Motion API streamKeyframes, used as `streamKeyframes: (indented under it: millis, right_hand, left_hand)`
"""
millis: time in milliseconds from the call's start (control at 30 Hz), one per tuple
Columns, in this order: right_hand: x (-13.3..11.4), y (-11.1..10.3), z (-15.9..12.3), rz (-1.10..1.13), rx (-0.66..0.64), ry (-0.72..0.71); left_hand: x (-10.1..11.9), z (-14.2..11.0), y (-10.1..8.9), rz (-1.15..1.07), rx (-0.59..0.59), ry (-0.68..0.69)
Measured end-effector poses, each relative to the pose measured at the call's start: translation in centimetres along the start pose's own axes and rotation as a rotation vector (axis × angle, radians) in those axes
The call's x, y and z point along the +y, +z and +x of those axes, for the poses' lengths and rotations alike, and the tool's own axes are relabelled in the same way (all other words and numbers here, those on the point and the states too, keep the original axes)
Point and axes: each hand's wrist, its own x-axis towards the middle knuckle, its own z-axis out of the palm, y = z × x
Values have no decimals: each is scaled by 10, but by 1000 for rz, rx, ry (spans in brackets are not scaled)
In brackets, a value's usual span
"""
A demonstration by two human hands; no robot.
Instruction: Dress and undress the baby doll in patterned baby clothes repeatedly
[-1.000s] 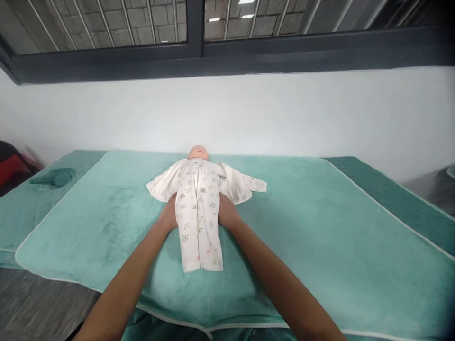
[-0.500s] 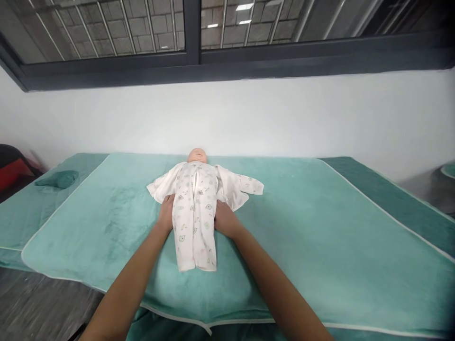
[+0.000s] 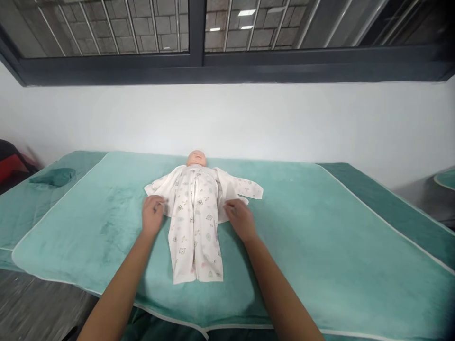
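A baby doll [image 3: 196, 157] lies face up, only its head showing at the far edge of the mat. Below the head, a pair of white printed baby pants [image 3: 195, 237] is spread lengthwise, legs toward me. A white baby top [image 3: 250, 187] lies under the pants, with its sleeves out to both sides. My left hand [image 3: 152, 214] is closed at the top's left lower edge, fingertips pinching the cloth. On the other side, my right hand [image 3: 241, 219] pinches the top's right lower edge. The doll's body is hidden by the clothes.
A light green plush mat [image 3: 320, 246] covers the bed. A dark green cushion-like piece [image 3: 53, 177] lies at the left. Behind is a white wall [image 3: 284, 123] below a dark window frame [image 3: 227, 68]. A red and black object [image 3: 12, 166] stands at far left.
Both hands have moved outward from beside the pants to the edges of the top. The pants legs now lie slightly wider apart, and the top's lower edges are drawn outward.
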Motion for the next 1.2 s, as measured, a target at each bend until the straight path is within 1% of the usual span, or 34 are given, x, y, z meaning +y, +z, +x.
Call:
streamKeyframes:
  millis: [33, 67, 100, 133, 200, 267, 300, 367, 400, 467, 500, 567, 600, 633, 667, 700, 733, 767, 800, 833, 867, 933, 967, 1000, 1033, 1100, 1167, 1200]
  right_hand:
    - [6, -2, 4, -81, 125, 84]
    - [11, -5, 8, -162, 202, 184]
    - [16, -7, 12, -227, 220, 294]
    - [20, -9, 17, -268, 182, 401]
    - [23, -12, 25, -294, 26, 548]
    - [23, -14, 33, -290, -110, 596]
    - [23, -15, 37, -256, -152, 598]
    - [20, -18, 46, -144, -197, 581]
    - [17, -19, 51, -53, -188, 579]
    - [8, -20, 62, 176, -113, 584]
    - [1, -19, 68, 290, -53, 589]
    - [-19, -16, 78, 540, 83, 567]
    - [-31, -14, 82, 649, 134, 534]
    - [-44, -11, 85, 722, 147, 480]
    - [-58, -9, 86, 773, 118, 415]
    - [-72, -7, 85, 776, 27, 335]
    - [-84, -5, 83, 716, -118, 245]
    - [-94, -5, 78, 607, -266, 156]
    - [-101, -4, 71, 475, -384, 71]
    - [-104, -4, 63, 341, -443, -1]
    - [-105, -4, 54, 224, -431, -56]
    - [-97, -4, 33, 65, -277, -117]
    - [-91, -4, 23, 21, -206, -122]
    - [-85, -3, 13, -3, -168, -111]
    - [-79, -3, 4, -10, -163, -85]
    - [-71, -2, -10, 33, -235, -26]
    - [-70, -4, -14, 110, -317, 1]
    - [-71, -5, -11, 144, -338, 8]
  left_hand:
    - [-2, 4, 2, 31, 92, -138]
    - [-3, 7, 4, 89, 146, -253]
    - [-4, 10, 7, 156, 157, -335]
    - [-3, 13, 10, 217, 138, -384]
    - [-1, 15, 15, 308, 91, -414]
    - [2, 15, 19, 362, 75, -425]
    - [3, 15, 19, 379, 68, -433]
    - [4, 14, 19, 405, 46, -441]
    - [5, 14, 18, 413, 32, -438]
    - [4, 13, 16, 416, -3, -423]
    - [4, 13, 15, 410, -22, -412]
    - [3, 13, 14, 389, -57, -392]
    - [3, 12, 14, 373, -66, -385]
    - [2, 12, 13, 354, -70, -380]
    - [1, 12, 13, 331, -70, -375]
    - [0, 12, 13, 302, -65, -369]
    - [-1, 12, 13, 264, -56, -362]
    - [-2, 12, 13, 219, -44, -356]
    - [-4, 11, 13, 170, -29, -354]
    - [-5, 11, 13, 120, -12, -355]
    - [-6, 11, 13, 72, 4, -360]
    - [-6, 10, 13, -8, 28, -364]
    - [-5, 9, 13, -39, 38, -358]
    - [-4, 9, 12, -64, 48, -343]
    - [-2, 8, 11, -85, 55, -322]
    - [4, 7, 7, -120, 61, -273]
    - [13, 7, 3, -172, 40, -215]
    - [19, 8, 1, -204, 24, -185]
